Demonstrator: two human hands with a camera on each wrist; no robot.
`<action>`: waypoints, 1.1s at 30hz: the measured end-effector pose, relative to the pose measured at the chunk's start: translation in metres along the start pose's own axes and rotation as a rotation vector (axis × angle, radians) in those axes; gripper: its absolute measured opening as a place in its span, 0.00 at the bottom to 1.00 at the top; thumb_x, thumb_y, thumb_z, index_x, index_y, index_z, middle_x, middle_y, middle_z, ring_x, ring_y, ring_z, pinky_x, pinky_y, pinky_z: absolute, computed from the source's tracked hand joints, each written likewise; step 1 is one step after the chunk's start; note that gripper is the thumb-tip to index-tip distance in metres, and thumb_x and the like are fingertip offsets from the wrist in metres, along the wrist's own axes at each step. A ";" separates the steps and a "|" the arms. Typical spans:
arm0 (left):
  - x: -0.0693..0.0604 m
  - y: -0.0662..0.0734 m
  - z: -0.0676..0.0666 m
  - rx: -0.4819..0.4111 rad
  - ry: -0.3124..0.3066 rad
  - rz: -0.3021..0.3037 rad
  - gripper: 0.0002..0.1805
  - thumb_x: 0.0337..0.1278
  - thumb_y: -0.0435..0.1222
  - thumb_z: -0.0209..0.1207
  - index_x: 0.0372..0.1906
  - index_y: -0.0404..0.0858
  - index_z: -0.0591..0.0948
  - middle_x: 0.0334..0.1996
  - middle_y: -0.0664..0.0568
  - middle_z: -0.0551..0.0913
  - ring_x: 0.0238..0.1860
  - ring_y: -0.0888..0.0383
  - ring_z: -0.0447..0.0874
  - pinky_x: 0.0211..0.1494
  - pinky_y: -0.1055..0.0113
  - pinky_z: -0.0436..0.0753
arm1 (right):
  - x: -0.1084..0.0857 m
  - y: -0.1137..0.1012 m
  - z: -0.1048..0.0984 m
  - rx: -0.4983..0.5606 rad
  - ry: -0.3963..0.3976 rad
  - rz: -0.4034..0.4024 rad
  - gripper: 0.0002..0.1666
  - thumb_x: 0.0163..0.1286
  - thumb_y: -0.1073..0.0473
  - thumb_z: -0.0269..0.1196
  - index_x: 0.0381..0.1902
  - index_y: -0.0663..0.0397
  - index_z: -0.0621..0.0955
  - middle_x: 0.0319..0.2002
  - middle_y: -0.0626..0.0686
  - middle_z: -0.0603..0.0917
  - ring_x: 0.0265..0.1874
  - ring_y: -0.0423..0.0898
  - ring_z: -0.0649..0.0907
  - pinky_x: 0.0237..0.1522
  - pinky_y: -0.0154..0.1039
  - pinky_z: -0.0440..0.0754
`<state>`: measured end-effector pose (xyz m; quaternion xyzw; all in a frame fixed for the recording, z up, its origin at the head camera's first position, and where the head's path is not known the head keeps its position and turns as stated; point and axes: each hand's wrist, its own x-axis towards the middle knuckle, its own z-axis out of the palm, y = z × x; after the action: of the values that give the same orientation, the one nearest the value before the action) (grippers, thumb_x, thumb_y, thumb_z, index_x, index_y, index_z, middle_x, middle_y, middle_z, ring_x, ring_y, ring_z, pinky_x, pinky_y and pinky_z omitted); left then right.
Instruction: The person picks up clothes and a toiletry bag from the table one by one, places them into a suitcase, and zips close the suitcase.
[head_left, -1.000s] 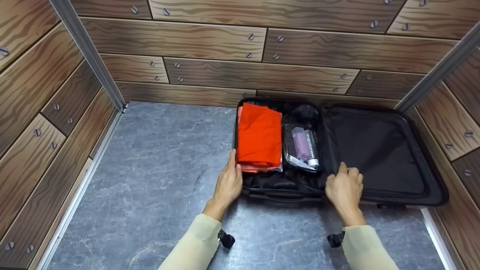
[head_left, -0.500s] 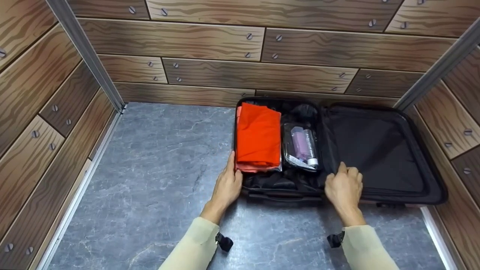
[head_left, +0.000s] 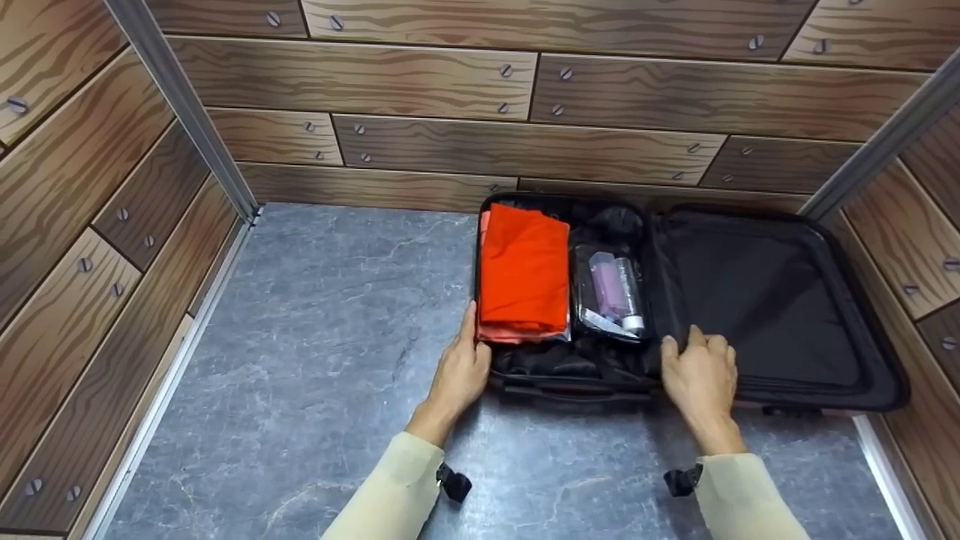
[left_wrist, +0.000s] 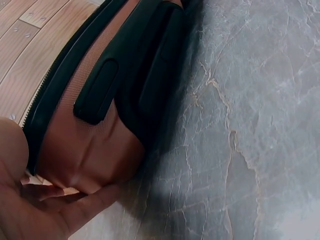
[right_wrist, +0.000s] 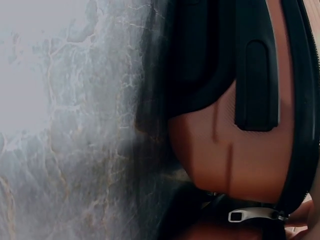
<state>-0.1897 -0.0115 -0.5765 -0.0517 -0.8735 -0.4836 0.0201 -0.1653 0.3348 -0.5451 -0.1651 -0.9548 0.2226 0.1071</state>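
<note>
An open suitcase (head_left: 570, 391) lies flat, its shell copper-brown with black trim in the wrist views. Folded red cloth (head_left: 525, 270) fills the left of its packed half. Beside the cloth sits a clear-topped pouch (head_left: 583, 285) containing a purple item (head_left: 609, 289) and a white-capped clear bottle (head_left: 631, 322). My left hand (head_left: 459, 375) holds the front left corner, thumb at the rim and fingers against the shell (left_wrist: 90, 160). Near the hinge, my right hand (head_left: 699, 375) grips the packed half's front edge; its fingertips are partly hidden. A metal zipper pull (right_wrist: 250, 215) hangs close by.
The suitcase's other half (head_left: 772, 300) lies folded out to the right, close to the right wall (head_left: 915, 247). A wood-patterned back wall (head_left: 427, 142) stands just behind. Grey marbled floor (head_left: 337, 315) extends left and in front.
The head view has shifted slightly. The right thumb stands a little farther from its index finger. Both hands stay at the same places on the suitcase.
</note>
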 end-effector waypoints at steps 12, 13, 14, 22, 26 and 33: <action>-0.001 -0.002 0.000 -0.002 0.008 0.019 0.39 0.73 0.34 0.48 0.86 0.42 0.54 0.77 0.38 0.69 0.73 0.40 0.75 0.75 0.46 0.74 | -0.006 0.012 -0.012 0.060 -0.007 -0.009 0.41 0.85 0.38 0.44 0.68 0.72 0.76 0.62 0.76 0.77 0.62 0.74 0.73 0.66 0.69 0.69; -0.002 -0.002 0.000 -0.004 0.003 0.014 0.39 0.73 0.35 0.48 0.86 0.42 0.54 0.77 0.39 0.69 0.73 0.40 0.74 0.75 0.46 0.74 | -0.006 0.013 -0.013 0.077 0.004 -0.002 0.41 0.85 0.38 0.45 0.67 0.71 0.77 0.61 0.76 0.78 0.62 0.74 0.74 0.65 0.69 0.70; -0.002 -0.002 0.000 -0.008 -0.002 0.011 0.39 0.74 0.35 0.48 0.86 0.43 0.53 0.78 0.39 0.69 0.73 0.41 0.74 0.75 0.46 0.74 | -0.007 0.015 -0.016 0.092 0.018 0.008 0.40 0.85 0.38 0.45 0.66 0.70 0.78 0.60 0.76 0.78 0.61 0.74 0.75 0.64 0.69 0.70; -0.002 -0.001 0.000 -0.026 -0.033 -0.005 0.40 0.75 0.37 0.48 0.87 0.47 0.51 0.79 0.41 0.67 0.75 0.42 0.72 0.78 0.48 0.71 | -0.006 0.046 -0.044 0.043 0.092 0.165 0.35 0.82 0.41 0.50 0.67 0.67 0.78 0.60 0.77 0.77 0.61 0.76 0.74 0.60 0.72 0.72; -0.002 0.000 -0.001 -0.021 -0.032 0.000 0.40 0.75 0.36 0.48 0.87 0.46 0.51 0.78 0.39 0.67 0.75 0.41 0.72 0.77 0.48 0.72 | -0.004 0.065 -0.058 -0.042 0.013 0.279 0.40 0.82 0.39 0.47 0.71 0.68 0.73 0.65 0.79 0.73 0.64 0.78 0.71 0.57 0.75 0.72; -0.002 -0.002 -0.002 -0.027 -0.032 -0.005 0.40 0.75 0.36 0.48 0.87 0.47 0.51 0.78 0.39 0.68 0.75 0.41 0.72 0.77 0.47 0.71 | -0.005 0.080 -0.063 -0.041 0.026 0.388 0.35 0.79 0.43 0.49 0.62 0.73 0.73 0.61 0.81 0.71 0.60 0.81 0.72 0.50 0.77 0.73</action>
<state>-0.1884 -0.0148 -0.5774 -0.0576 -0.8673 -0.4945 0.0042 -0.1216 0.4258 -0.5272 -0.3512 -0.9080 0.2172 0.0712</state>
